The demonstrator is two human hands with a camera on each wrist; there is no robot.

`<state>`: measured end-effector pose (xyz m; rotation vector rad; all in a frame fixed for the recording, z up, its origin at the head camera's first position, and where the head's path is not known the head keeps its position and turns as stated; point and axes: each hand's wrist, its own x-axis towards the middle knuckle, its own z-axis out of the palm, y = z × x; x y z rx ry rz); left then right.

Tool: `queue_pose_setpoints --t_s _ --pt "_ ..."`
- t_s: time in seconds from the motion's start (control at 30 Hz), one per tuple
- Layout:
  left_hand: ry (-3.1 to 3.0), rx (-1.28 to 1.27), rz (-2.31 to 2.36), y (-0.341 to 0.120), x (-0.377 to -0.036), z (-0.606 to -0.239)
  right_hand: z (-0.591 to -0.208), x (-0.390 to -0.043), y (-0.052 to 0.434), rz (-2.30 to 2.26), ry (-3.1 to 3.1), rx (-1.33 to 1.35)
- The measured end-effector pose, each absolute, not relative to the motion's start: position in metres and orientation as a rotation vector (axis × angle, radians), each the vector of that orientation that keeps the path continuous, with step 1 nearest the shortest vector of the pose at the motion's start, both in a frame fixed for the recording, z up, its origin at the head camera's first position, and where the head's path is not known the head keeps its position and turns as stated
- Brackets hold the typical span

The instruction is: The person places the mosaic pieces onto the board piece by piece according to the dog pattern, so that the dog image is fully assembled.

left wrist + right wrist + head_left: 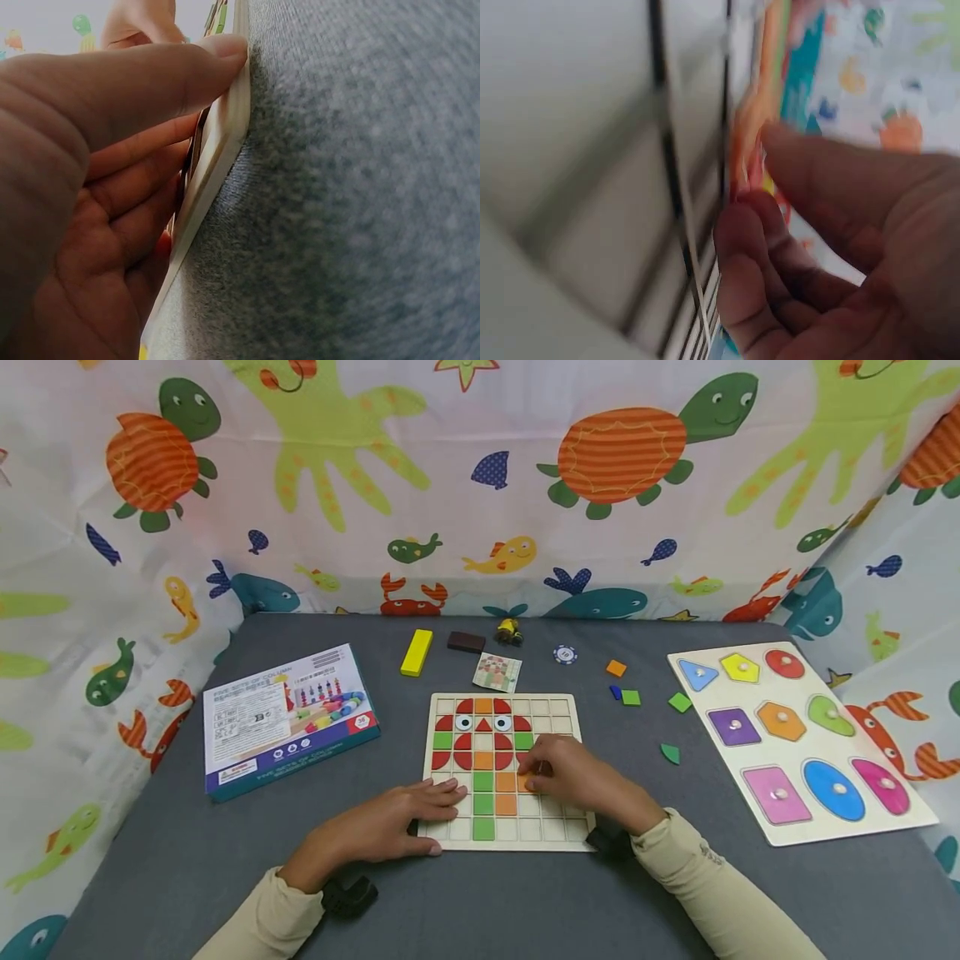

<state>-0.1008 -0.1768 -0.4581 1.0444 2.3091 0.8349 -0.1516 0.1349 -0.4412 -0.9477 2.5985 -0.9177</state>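
Note:
A wooden grid board lies in the middle of the grey table, partly filled with red, orange and green tiles that form a figure with two eyes. My left hand lies flat on the board's lower left corner, fingers straight. In the left wrist view the left hand has its thumb along the board's edge. My right hand sits on the board right of the figure, fingertips curled and pinching an orange tile at a cell. The right wrist view is blurred: the right hand has thumb and finger meeting at the board.
A toy box lies at the left and a shape puzzle board at the right. Behind the grid are a yellow block, brown block, pattern card and chip. Loose tiles lie between the boards.

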Motion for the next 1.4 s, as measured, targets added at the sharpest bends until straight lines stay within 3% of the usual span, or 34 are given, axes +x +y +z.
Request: queue_pose_setpoints --t_s 0.67,1.03,1.27,1.4 --pt "2.316 1.075 0.837 -0.174 -0.101 -0.457 -0.439 -0.252 0.251 -1.106 2.827 -0.061" --pt "2.318 1.045 0.86 -0.176 -0.099 -0.456 -0.449 -0.279 0.243 -1.006 2.852 -0.061" --pt "2.316 1.058 0.852 -0.176 -0.099 -0.456 -0.443 -0.264 0.227 -0.963 2.977 -0.007" --pt "2.314 1.051 0.848 -0.177 -0.099 -0.454 -0.437 -0.246 0.219 -1.006 2.995 -0.13"
